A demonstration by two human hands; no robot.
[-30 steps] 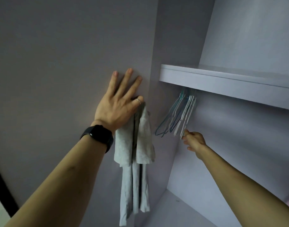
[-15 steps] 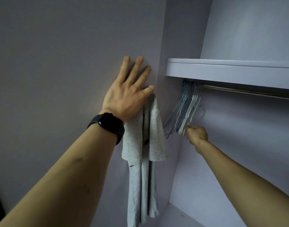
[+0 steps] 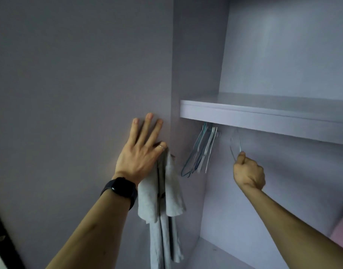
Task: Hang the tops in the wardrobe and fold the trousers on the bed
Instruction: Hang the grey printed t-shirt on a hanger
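2 hands are raised at the wardrobe (image 3: pixel 195 74). With 3 fingers flat on the panel (image 3: pixel 69 94), the left hand (image 3: pixel 139 158) pinches the grey top (image 3: pixel 166 191), which hangs just below it. The right hand (image 3: pixel 248 173) grips 1 hanger (image 3: pixel 235 144) under the shelf (image 3: pixel 263 117); the other hangers (image 3: pixel 201 150) hang between the hands.

This is a home, most likely a bedroom. A big open wardrobe (image 3: pixel 195 74) fills the view. It has a shelf (image 3: pixel 263 115) inside. A bunch of thin hangers (image 3: pixel 201 150) hangs under the shelf. A grey top (image 3: pixel 174 191) dangles beside the wardrobe's side wall.
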